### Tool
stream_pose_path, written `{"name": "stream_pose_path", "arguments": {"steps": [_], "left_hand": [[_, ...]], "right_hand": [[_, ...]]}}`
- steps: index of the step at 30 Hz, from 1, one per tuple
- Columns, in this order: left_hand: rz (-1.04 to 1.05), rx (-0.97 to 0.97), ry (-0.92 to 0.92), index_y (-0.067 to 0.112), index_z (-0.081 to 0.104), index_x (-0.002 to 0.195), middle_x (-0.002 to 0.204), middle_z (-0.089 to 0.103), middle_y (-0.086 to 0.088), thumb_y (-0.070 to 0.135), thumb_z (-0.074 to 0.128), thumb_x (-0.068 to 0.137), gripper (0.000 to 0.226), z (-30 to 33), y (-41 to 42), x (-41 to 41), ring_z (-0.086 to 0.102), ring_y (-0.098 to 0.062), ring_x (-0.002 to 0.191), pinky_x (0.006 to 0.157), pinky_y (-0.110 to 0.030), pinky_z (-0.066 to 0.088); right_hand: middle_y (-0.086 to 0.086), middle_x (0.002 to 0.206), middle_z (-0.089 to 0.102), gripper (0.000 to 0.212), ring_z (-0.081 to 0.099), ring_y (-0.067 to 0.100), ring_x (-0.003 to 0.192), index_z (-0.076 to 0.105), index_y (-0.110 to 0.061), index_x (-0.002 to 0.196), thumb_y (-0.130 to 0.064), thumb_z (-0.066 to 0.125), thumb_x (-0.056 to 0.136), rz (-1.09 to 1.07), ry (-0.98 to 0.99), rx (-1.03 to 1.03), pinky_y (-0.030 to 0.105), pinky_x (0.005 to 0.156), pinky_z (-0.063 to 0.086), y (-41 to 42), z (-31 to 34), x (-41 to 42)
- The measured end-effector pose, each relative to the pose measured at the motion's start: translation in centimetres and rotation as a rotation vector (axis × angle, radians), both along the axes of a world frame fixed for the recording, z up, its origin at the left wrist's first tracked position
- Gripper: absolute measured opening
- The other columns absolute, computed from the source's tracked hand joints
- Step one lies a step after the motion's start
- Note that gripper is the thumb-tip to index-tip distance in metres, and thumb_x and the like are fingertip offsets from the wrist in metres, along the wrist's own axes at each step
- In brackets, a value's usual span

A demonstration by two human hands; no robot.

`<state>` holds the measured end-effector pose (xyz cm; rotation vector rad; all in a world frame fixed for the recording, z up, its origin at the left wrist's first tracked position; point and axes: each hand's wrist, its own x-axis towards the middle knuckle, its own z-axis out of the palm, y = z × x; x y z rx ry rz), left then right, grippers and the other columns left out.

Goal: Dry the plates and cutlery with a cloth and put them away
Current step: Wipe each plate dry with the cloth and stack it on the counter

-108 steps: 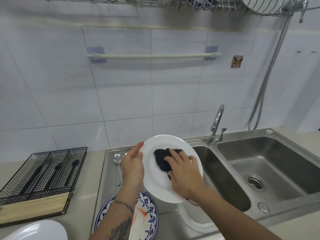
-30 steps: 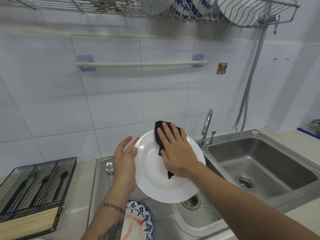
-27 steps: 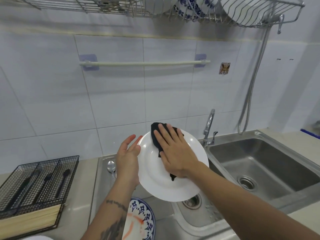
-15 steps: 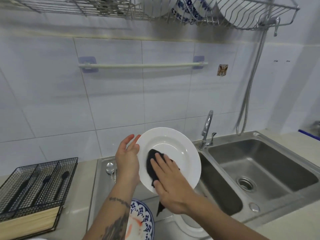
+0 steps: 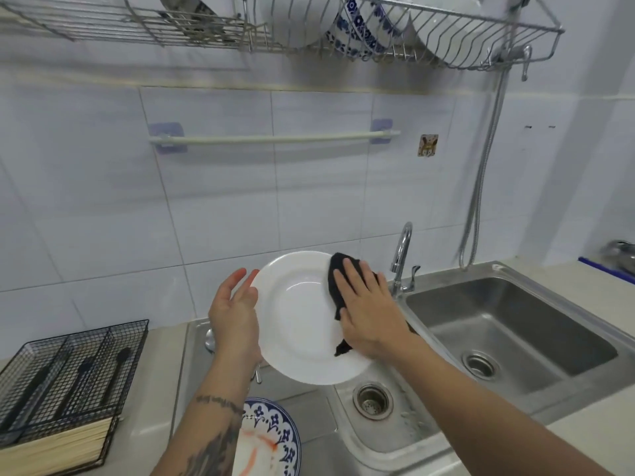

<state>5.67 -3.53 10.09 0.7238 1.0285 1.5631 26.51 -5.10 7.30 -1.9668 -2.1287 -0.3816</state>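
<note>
My left hand (image 5: 233, 317) holds a white plate (image 5: 299, 321) by its left rim, tilted up over the left sink basin. My right hand (image 5: 371, 314) presses a black cloth (image 5: 338, 273) flat against the plate's upper right part, fingers straight. A blue-patterned plate (image 5: 275, 438) with orange smears lies below on the drainboard, partly hidden by my left forearm. A spoon (image 5: 209, 341) peeks out behind my left wrist. A black wire cutlery basket (image 5: 68, 365) on the counter at the left holds dark-handled cutlery.
An overhead wire rack (image 5: 446, 46) carries several white and blue plates. The faucet (image 5: 402, 255) stands just right of the plate, between the two steel basins (image 5: 515, 324). Chopsticks (image 5: 55, 451) fill the basket's front section. A towel rail (image 5: 275, 139) runs along the wall.
My right hand has swept the cloth from the plate's lower left up to its upper right. The left hand keeps its hold on the rim.
</note>
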Motion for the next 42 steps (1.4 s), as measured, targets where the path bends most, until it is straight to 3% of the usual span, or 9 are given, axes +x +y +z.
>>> {"name": "stream_pose_path", "arguments": {"steps": [9,13,17,21,25,30,34,37,42], "left_hand": [[0.229,-0.092,-0.179,0.021,0.064,0.116,0.113,0.07,0.004,-0.002,0.05,0.094,0.035,-0.2,3.3,-0.6,0.068,-0.016,0.095,0.087,-0.038,0.056],[0.257,-0.21,-0.245,0.016,0.057,0.134,0.125,0.065,-0.001,-0.005,0.043,0.095,0.046,-0.7,3.3,0.0,0.063,-0.023,0.102,0.084,-0.037,0.053],[0.179,-0.233,-0.178,0.019,0.051,0.141,0.133,0.058,-0.003,-0.001,0.048,0.097,0.048,-2.0,2.8,0.4,0.059,-0.026,0.106,0.071,-0.036,0.054],[0.025,-0.15,0.014,0.025,0.047,0.141,0.129,0.058,-0.01,0.005,0.048,0.101,0.044,-4.2,2.1,-0.7,0.061,-0.031,0.112,0.071,-0.037,0.057],[-0.061,0.245,0.738,0.038,0.048,0.137,0.139,0.054,0.008,0.003,0.048,0.1,0.051,-6.3,0.0,-2.3,0.054,-0.012,0.123,0.092,-0.014,0.045],[-0.155,0.517,1.021,0.05,0.042,0.139,0.109,0.069,0.024,0.006,0.056,0.097,0.062,-4.9,-0.7,-2.3,0.064,-0.005,0.096,0.084,-0.022,0.05],[-0.215,0.48,0.836,0.051,0.053,0.129,0.079,0.066,0.011,0.007,0.056,0.098,0.054,-3.0,-0.5,-0.8,0.061,-0.005,0.075,0.073,-0.024,0.05],[-0.238,0.404,0.613,0.045,0.058,0.122,0.066,0.055,-0.008,0.0,0.054,0.097,0.052,-2.0,-0.3,1.4,0.049,-0.014,0.06,0.061,-0.028,0.045],[-0.245,0.303,0.503,0.038,0.06,0.121,0.058,0.048,0.004,-0.003,0.05,0.097,0.048,-1.5,-0.7,4.2,0.041,-0.01,0.052,0.049,-0.02,0.04]], "right_hand": [[-0.004,0.161,0.003,0.07,-0.011,0.014,0.147,0.008,-0.019,0.154,-0.033,0.039,0.093,0.3,0.252,0.061,0.039,0.12,-0.004,-6.6,-0.3,-5.3],[0.005,0.149,0.038,0.063,0.022,0.027,0.143,0.037,-0.013,0.144,-0.017,0.054,0.083,0.271,0.196,0.233,0.047,0.118,0.017,-4.6,-1.5,-5.0],[0.004,0.11,0.061,0.039,0.052,0.025,0.109,0.062,-0.011,0.111,-0.004,0.058,0.073,0.317,0.23,0.369,0.042,0.105,0.039,-2.9,-2.2,-3.8],[0.001,0.093,0.06,0.031,0.053,0.022,0.088,0.062,-0.012,0.098,-0.006,0.044,0.073,0.303,0.212,0.406,0.03,0.084,0.048,-2.6,-1.7,-2.9],[-0.004,0.092,0.057,0.034,0.051,0.018,0.085,0.06,-0.016,0.097,-0.002,0.059,0.066,0.271,0.251,0.347,0.022,0.073,0.045,-2.5,-1.1,-2.0],[-0.008,0.096,0.054,0.033,0.048,0.016,0.089,0.056,-0.02,0.101,-0.01,0.047,0.071,0.297,0.382,0.263,0.03,0.071,0.048,-2.6,0.0,-0.9],[-0.015,0.108,0.053,0.044,0.049,0.011,0.104,0.053,-0.032,0.113,-0.002,0.05,0.081,0.269,0.643,0.317,0.027,0.09,0.043,-2.0,0.8,0.3],[-0.01,0.139,0.047,0.055,0.037,0.01,0.132,0.043,-0.027,0.14,-0.009,0.046,0.088,0.08,0.877,0.377,0.036,0.111,0.033,-2.6,-0.6,-0.3],[-0.01,0.161,0.009,0.069,-0.002,0.015,0.148,0.023,-0.021,0.152,-0.01,0.045,0.088,0.211,0.629,0.34,0.035,0.121,0.005,-4.2,-2.0,-3.3]]}}
